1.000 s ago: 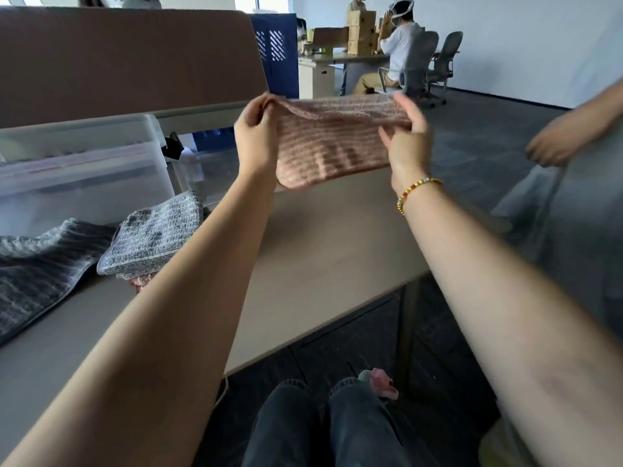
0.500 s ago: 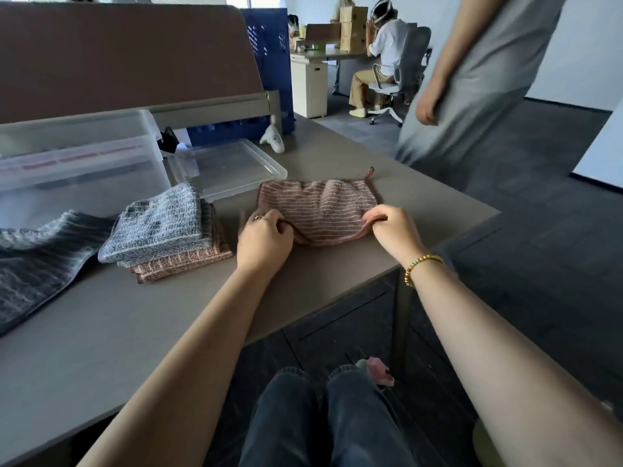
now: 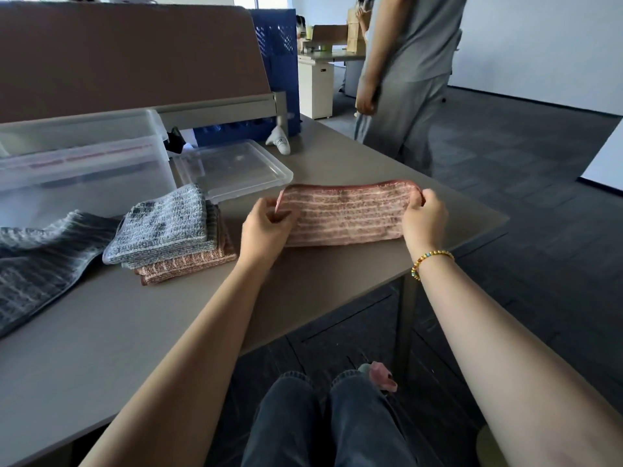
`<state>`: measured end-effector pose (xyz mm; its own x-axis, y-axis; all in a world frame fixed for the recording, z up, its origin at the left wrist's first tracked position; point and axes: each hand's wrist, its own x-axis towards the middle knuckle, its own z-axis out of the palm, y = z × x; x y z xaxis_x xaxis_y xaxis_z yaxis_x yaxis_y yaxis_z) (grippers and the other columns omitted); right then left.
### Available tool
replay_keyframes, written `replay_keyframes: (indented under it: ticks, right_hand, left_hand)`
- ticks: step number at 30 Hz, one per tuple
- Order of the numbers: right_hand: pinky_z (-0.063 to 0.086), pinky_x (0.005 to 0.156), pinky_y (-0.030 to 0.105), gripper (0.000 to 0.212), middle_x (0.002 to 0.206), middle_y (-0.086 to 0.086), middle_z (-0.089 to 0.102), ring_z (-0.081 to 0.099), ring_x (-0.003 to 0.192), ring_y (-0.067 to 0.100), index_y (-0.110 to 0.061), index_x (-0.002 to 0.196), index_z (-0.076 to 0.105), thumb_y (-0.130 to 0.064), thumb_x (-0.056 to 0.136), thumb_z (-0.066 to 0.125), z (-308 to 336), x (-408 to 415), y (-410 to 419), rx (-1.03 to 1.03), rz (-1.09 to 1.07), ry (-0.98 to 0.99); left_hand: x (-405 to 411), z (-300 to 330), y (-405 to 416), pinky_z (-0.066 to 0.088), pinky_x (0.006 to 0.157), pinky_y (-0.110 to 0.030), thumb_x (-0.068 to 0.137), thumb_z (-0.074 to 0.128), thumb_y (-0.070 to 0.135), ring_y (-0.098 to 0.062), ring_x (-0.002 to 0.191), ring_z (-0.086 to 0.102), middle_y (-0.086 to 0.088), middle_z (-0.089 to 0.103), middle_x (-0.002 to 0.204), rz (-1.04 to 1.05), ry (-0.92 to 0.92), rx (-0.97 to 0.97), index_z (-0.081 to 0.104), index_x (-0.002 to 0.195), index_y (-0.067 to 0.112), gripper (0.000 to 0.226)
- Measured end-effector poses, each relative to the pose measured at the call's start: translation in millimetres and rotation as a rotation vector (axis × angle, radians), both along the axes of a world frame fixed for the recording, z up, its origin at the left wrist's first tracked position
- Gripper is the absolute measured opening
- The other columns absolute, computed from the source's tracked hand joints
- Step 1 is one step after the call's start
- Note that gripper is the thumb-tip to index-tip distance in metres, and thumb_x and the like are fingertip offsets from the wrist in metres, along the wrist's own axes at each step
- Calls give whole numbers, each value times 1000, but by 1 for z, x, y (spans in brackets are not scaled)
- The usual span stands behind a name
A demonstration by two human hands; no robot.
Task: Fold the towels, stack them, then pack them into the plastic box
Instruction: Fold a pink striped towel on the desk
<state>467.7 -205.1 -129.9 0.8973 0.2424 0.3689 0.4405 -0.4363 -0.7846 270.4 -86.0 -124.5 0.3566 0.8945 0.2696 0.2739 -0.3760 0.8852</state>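
A pink striped towel (image 3: 344,215) is stretched into a long folded strip just above the table. My left hand (image 3: 266,227) pinches its left end and my right hand (image 3: 423,217) pinches its right end. To the left sits a stack of folded towels: a grey one (image 3: 165,227) on top of a pink one (image 3: 188,266). A dark grey unfolded towel (image 3: 37,261) lies at the far left. The clear plastic box (image 3: 81,166) stands behind the stack, with its lid (image 3: 232,168) flat beside it.
The grey table (image 3: 135,332) ends close to my right hand. A person in grey clothes (image 3: 401,79) stands just beyond the table's far right corner. A brown partition (image 3: 128,59) runs behind the box. A small white object (image 3: 279,143) lies near the lid.
The pink towel came down from in front of my face to the table, and both hands have now pulled it out into a longer strip. The person in grey walked closer.
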Motion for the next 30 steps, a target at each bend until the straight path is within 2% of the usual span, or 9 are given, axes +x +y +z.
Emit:
replay_keyframes:
  ticks: [2, 4, 7, 10, 12, 15, 20, 26, 30]
  right_hand:
    - [34, 66, 33, 27, 101, 24, 63, 59, 95, 37, -1, 90, 54, -18, 100, 35, -1, 6, 0, -67, 3, 17]
    - [38, 66, 34, 30, 100, 23, 64, 60, 95, 38, 2, 94, 57, -17, 100, 35, -8, 10, -2, -127, 11, 1]
    - [35, 61, 32, 29, 93, 20, 65, 60, 86, 36, -3, 86, 55, -19, 100, 37, -12, 7, -4, -193, 51, -51]
    - [31, 60, 30, 27, 87, 18, 63, 60, 82, 36, -7, 81, 53, -22, 99, 40, -8, 0, -3, -264, 89, -82]
    - [33, 63, 30, 24, 96, 19, 66, 62, 91, 37, -4, 91, 59, -21, 98, 43, -5, -1, -1, -362, 91, -114]
    - [42, 71, 34, 21, 107, 21, 65, 61, 102, 39, -2, 103, 59, -15, 95, 45, 2, 1, 0, -466, 82, -127]
    - [42, 70, 37, 23, 106, 24, 64, 59, 101, 40, 1, 100, 55, -15, 97, 38, 18, 12, 12, -339, 36, -158]
    - [45, 72, 34, 22, 107, 17, 67, 61, 101, 38, -7, 107, 62, -9, 93, 45, -1, 21, 23, -538, 112, -143]
    - [50, 75, 37, 26, 109, 17, 67, 62, 101, 37, -6, 110, 64, -8, 94, 43, -8, 18, 21, -563, 88, -234]
  left_hand:
    - [1, -5, 3, 35, 66, -27, 88, 61, 25, -29, 90, 62, -13, 67, 91, 22, 195, 86, 61, 90, 4, 22]
    - [-2, -7, 4, 27, 60, -29, 94, 53, 29, -36, 84, 60, -20, 65, 81, 60, 227, 134, 58, 78, -1, 35]
    - [-5, -6, 5, 32, 62, -30, 95, 46, 41, -37, 82, 60, -23, 66, 82, 122, 232, 134, 59, 77, -3, 49]
    - [0, -4, 10, 37, 68, -28, 91, 47, 50, -30, 93, 62, -12, 70, 93, 161, 265, 94, 64, 87, 7, 46]
    - [5, -1, 15, 39, 69, -27, 91, 50, 40, -30, 97, 62, -10, 71, 99, 149, 340, 88, 68, 96, 12, 35]
    - [11, 3, 18, 38, 68, -29, 92, 50, 27, -33, 97, 61, -15, 69, 102, 163, 396, 116, 67, 98, 7, 27]
    - [25, 15, 25, 45, 80, -35, 94, 46, 27, -32, 103, 59, -11, 67, 108, 263, 304, 164, 62, 108, 13, 26]
    - [38, -3, 37, 44, 75, -34, 93, 47, 25, -39, 103, 59, -19, 66, 108, 165, 594, 189, 65, 105, 9, 27]
    - [38, -10, 37, 42, 71, -33, 94, 47, 25, -40, 102, 58, -20, 66, 107, 187, 580, 206, 67, 105, 9, 28]
